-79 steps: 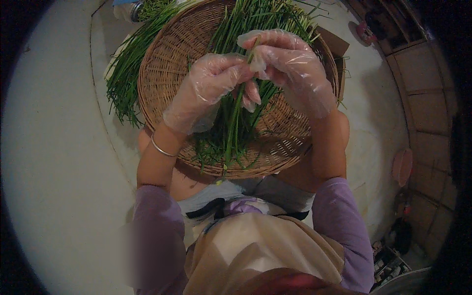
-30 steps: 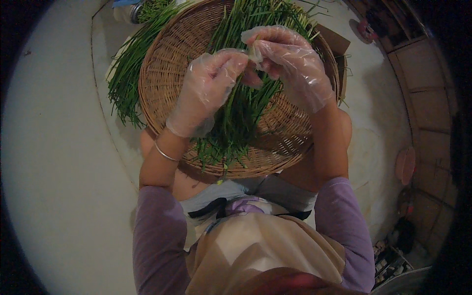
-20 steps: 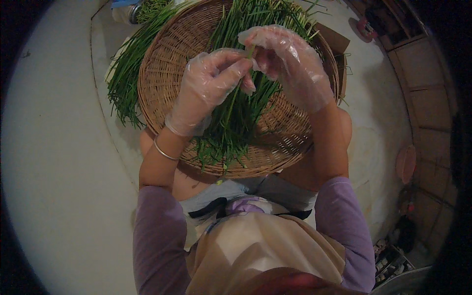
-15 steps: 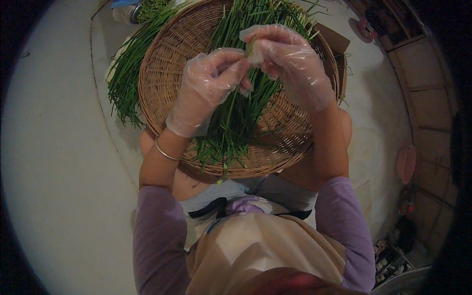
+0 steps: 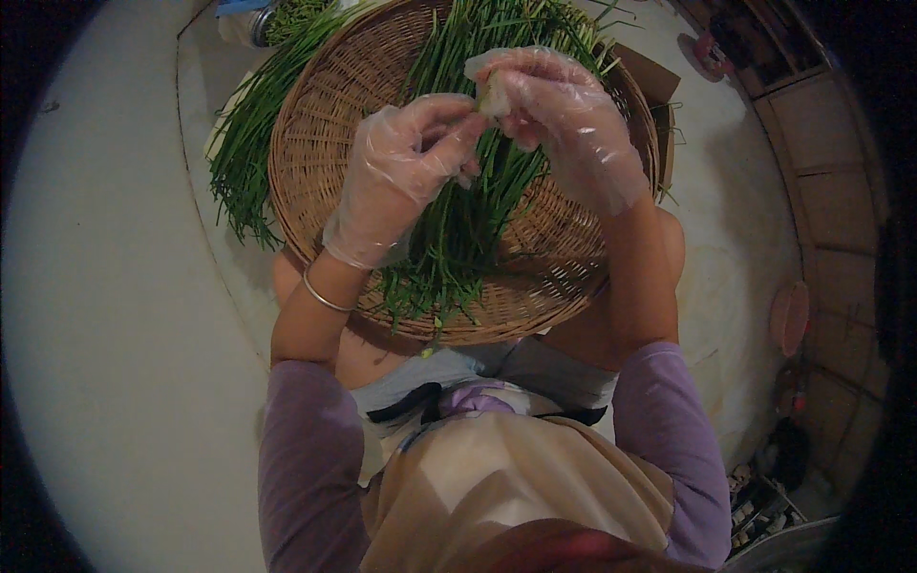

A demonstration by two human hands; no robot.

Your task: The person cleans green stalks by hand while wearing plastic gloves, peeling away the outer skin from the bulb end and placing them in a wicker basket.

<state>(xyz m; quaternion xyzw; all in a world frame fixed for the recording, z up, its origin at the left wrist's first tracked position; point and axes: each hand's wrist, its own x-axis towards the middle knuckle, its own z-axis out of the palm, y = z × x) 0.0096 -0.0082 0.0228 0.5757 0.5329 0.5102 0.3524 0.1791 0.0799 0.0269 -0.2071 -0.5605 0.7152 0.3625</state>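
Note:
A round wicker basket (image 5: 325, 134) rests across my lap. Long green chives (image 5: 449, 239) lie in a loose bundle down its middle. Above them, both my hands wear clear plastic gloves and meet at the fingertips. Thumb and forefinger of my left hand (image 5: 392, 181) pinch together at a thin chive stalk (image 5: 493, 99). My right hand (image 5: 573, 129) holds the stalk's pale end between its bent fingers. Most of that stalk is hidden by the fingers.
Another heap of chives (image 5: 250, 162) lies on the floor at the basket's left. A cardboard box (image 5: 651, 78) stands behind its right rim. Wooden cabinets (image 5: 836, 210) line the right side, with a pink basin (image 5: 790, 318) near them.
The left fingertips have shifted slightly left, and the pale stalk end shows a little more at the right fingertips. The basket and chives stay in place.

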